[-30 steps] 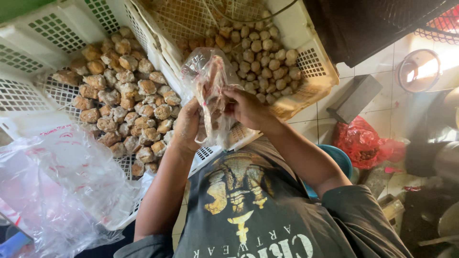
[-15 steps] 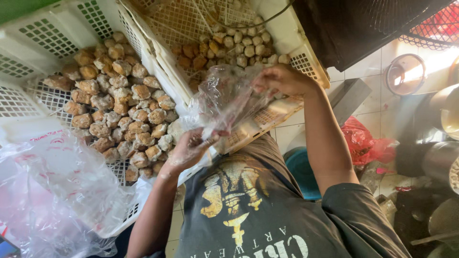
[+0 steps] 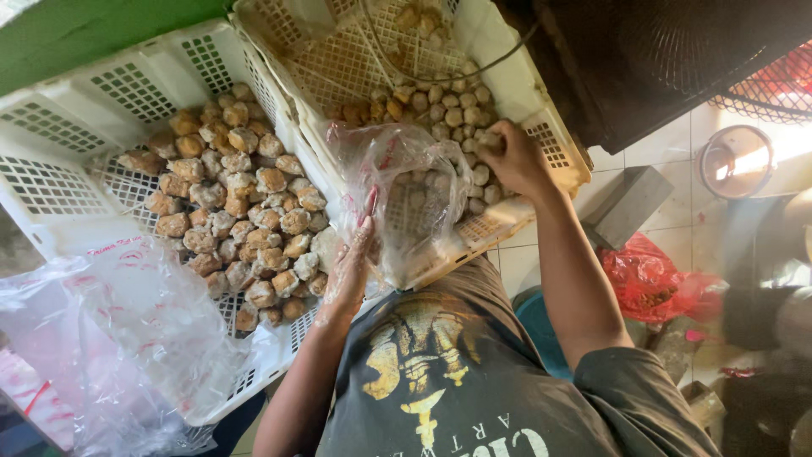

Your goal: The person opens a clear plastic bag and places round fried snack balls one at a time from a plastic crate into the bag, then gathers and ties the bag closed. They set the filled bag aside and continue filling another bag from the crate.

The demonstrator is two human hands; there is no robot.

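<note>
Left hand (image 3: 351, 269) pinching clear bag (image 3: 406, 199) open; right hand (image 3: 507, 156) closed on balls (image 3: 440, 110), just right of bag mouth.

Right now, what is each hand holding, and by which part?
Left hand holds the clear plastic bag by its open rim; right hand reaches among small round pale balls, grip unclear.

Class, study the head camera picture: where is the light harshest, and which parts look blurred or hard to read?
Head view: glare burns out the round metal lid at the right edge; the clear plastic bag held by the left hand shines and veils its contents; the right hand and balls look slightly soft; the far right corner is dark.
</note>
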